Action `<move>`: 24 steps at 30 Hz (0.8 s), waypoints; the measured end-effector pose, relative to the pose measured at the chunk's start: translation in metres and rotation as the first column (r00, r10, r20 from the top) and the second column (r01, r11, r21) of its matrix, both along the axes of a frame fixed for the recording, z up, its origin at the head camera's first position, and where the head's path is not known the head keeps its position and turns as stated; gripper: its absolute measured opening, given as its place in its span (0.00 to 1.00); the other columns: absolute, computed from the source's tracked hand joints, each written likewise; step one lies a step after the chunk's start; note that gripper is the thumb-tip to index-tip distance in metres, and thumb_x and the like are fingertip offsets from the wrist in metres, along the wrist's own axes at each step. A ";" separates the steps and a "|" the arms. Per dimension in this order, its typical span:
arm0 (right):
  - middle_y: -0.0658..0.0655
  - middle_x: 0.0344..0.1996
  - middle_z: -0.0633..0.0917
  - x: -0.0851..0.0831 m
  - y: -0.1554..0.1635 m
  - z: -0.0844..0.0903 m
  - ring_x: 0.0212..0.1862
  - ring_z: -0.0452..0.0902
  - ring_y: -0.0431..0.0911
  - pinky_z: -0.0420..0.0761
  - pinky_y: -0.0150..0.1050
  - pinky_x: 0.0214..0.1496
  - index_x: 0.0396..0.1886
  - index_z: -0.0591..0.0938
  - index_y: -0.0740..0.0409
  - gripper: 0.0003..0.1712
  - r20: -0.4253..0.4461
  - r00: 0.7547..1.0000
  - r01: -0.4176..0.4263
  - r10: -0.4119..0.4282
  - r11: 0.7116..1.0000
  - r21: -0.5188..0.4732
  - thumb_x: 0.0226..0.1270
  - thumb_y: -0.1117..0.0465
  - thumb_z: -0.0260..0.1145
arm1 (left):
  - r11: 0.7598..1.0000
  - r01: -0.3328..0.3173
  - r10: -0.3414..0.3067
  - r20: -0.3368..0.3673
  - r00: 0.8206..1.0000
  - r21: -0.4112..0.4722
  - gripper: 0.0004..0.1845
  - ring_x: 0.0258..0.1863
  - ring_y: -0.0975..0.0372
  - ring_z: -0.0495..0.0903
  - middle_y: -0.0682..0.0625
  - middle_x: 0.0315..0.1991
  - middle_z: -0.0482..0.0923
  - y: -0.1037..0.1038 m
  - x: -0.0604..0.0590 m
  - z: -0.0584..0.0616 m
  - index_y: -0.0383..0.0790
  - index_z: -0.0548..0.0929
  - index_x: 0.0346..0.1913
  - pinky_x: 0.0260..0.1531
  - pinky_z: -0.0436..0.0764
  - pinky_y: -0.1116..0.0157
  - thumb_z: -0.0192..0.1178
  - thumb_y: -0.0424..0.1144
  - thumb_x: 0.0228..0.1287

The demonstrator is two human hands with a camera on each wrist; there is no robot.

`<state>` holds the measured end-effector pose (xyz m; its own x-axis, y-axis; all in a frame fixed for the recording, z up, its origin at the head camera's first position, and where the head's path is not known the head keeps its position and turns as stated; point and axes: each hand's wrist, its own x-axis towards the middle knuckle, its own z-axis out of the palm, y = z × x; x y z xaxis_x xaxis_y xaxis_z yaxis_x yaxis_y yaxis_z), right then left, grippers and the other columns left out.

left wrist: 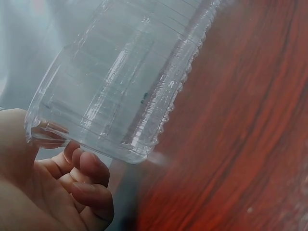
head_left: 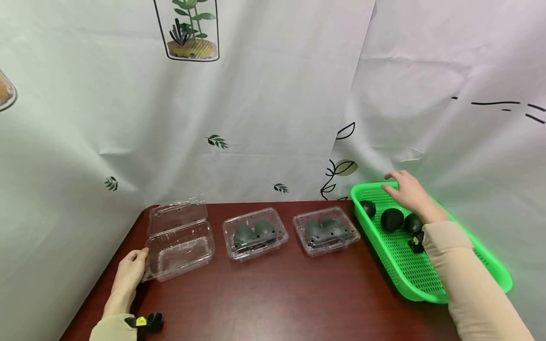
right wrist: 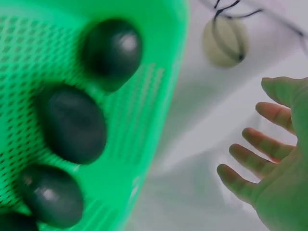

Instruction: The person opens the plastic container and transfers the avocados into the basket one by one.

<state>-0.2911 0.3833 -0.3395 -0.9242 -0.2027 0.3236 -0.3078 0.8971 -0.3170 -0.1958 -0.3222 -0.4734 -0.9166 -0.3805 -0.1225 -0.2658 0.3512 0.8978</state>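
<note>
My left hand [head_left: 129, 273] pinches the left rim of an open clear plastic clamshell box [head_left: 184, 251] at the table's left side. In the left wrist view, the thumb lies behind the clear wall and the fingers [left wrist: 91, 166] curl below the rim. No fruit shows inside that box. My right hand [head_left: 407, 192] is over the far end of a green plastic basket [head_left: 415, 274], fingers spread and holding nothing. Several dark avocados [right wrist: 72, 124] lie in the basket, below and beside that hand. Part of the basket is hidden by my right sleeve.
Two closed clamshell boxes, a middle one [head_left: 255, 253] and a right one [head_left: 330, 246], stand between the open box and the basket, with dark avocados inside. A white printed cloth [head_left: 264, 94] hangs behind the dark red-brown table [head_left: 277, 303].
</note>
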 end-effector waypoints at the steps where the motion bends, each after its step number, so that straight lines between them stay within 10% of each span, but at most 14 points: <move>1: 0.76 0.55 0.71 0.001 -0.006 0.003 0.57 0.65 0.71 0.63 0.67 0.57 0.56 0.72 0.70 0.21 -0.023 1.000 -0.017 0.017 1.000 0.001 0.72 0.60 0.60 | 1.000 -0.002 0.002 -0.001 1.000 -0.002 0.24 0.21 0.61 0.69 0.49 0.25 0.68 0.000 0.000 0.001 0.32 0.69 0.42 0.21 0.70 0.64 0.40 0.54 0.77; 11: 0.69 0.48 0.79 0.011 -0.067 0.011 0.53 0.73 0.64 0.69 0.60 0.55 0.50 0.78 0.68 0.16 -0.220 0.960 -0.181 0.173 0.983 -0.015 0.66 0.65 0.67 | 0.986 -0.041 0.040 -0.010 0.999 -0.164 0.28 0.24 0.57 0.72 0.44 0.33 0.73 -0.008 0.012 0.021 0.31 0.68 0.56 0.23 0.73 0.62 0.38 0.55 0.76; 24: 0.64 0.48 0.81 0.031 -0.132 -0.003 0.53 0.76 0.58 0.73 0.55 0.54 0.52 0.79 0.66 0.17 -0.282 0.930 -0.270 0.237 0.959 -0.082 0.65 0.65 0.68 | 0.945 -0.067 0.019 -0.150 0.989 -0.319 0.25 0.27 0.58 0.72 0.43 0.30 0.76 0.011 0.037 0.073 0.36 0.73 0.52 0.26 0.69 0.63 0.41 0.56 0.75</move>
<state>-0.2601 0.2512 -0.3429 -0.7231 -0.3645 0.5867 -0.6079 0.7391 -0.2901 -0.1588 -0.3114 -0.4009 -0.8973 -0.4172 0.1441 -0.1644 0.6189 0.7681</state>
